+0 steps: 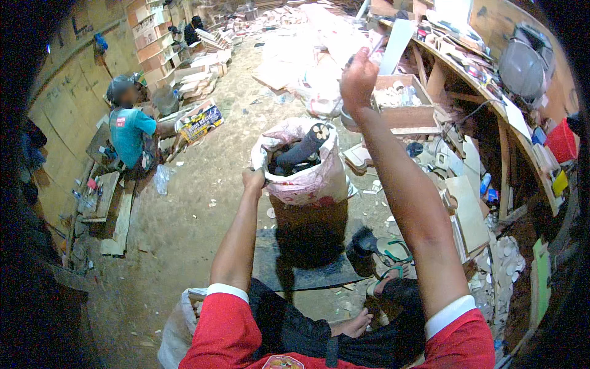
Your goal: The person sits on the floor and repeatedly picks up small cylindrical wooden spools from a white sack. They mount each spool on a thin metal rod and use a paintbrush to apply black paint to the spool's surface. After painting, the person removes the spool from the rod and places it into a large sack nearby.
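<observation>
In front of me stands a white sack [307, 187] with reddish print, its mouth rolled open. A thick dark cylinder [299, 150] lies slanted in the mouth, several pale round pieces showing at its upper end. My left hand [253, 178] is closed on the left side of the sack's rim. My right hand [359, 80] is raised beyond the sack on the right, its fingers curled into a closed grip. Glare and the hand hide what it holds; a thin shape shows by the fingers. Behind it is a white flat panel [398, 46].
A wooden box [409, 120] with small items is to the right, below a cluttered bench [485, 92]. Another person [129, 126] sits at the left near a yellow-and-black carton [201, 122]. Sandals [393, 252] and wood scraps lie on the floor; a dark mat [307, 270] lies before me.
</observation>
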Demonstrator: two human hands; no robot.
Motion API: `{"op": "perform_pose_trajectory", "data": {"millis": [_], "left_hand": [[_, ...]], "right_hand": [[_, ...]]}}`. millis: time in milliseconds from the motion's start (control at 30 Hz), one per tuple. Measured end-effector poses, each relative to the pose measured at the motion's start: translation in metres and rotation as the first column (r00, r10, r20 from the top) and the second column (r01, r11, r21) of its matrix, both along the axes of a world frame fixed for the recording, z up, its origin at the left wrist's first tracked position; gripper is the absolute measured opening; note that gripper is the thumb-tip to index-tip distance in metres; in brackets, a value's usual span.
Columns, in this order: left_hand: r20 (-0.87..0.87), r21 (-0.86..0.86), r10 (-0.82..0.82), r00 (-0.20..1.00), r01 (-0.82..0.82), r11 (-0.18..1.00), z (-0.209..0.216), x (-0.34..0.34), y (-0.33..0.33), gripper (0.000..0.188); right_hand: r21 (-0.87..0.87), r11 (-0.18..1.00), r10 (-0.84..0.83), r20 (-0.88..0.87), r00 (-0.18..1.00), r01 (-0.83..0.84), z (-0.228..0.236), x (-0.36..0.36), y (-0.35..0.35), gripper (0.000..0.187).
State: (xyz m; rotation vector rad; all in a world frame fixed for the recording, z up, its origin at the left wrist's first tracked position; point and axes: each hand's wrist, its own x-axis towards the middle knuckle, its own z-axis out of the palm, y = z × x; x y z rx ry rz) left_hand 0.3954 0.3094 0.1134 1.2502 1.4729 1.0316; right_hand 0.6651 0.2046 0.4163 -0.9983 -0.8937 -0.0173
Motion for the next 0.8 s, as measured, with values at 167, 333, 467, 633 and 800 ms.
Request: {"op": "perform_pose_trajectory", "data": {"millis": [167, 333, 467, 633, 800], "left_hand": [[0.093, -0.114, -0.014, 0.996, 0.025, 0.993, 0.011, 0.0, -0.006, 0.019], [0.114, -0.136, -0.064, 0.991, 0.079, 0.988, 0.02, 0.0, -0.011, 0.018], [0.142, -0.134, -0.085, 0.986, 0.105, 0.985, 0.025, 0.001, -0.014, 0.016], [0.149, -0.127, -0.14, 0.979, 0.159, 0.979, 0.031, 0.005, -0.015, 0.015], [0.128, -0.144, -0.106, 0.986, 0.124, 0.982, 0.031, 0.008, -0.02, 0.014]], "right_hand": [[0.113, 0.96, 0.263, -0.052, 0.964, -0.256, 0.018, -0.008, -0.003, 0.053], [0.138, 0.904, 0.368, 0.228, 0.901, -0.404, 0.043, -0.023, -0.006, 0.053], [0.179, 0.975, 0.117, 0.094, 0.989, -0.133, 0.061, -0.025, -0.024, 0.058], [0.262, 0.68, 0.722, -0.079, 0.687, -0.685, 0.082, -0.027, -0.04, 0.061], [-0.029, 0.994, 0.112, 0.181, 0.977, -0.108, 0.097, -0.034, -0.04, 0.056]]}}
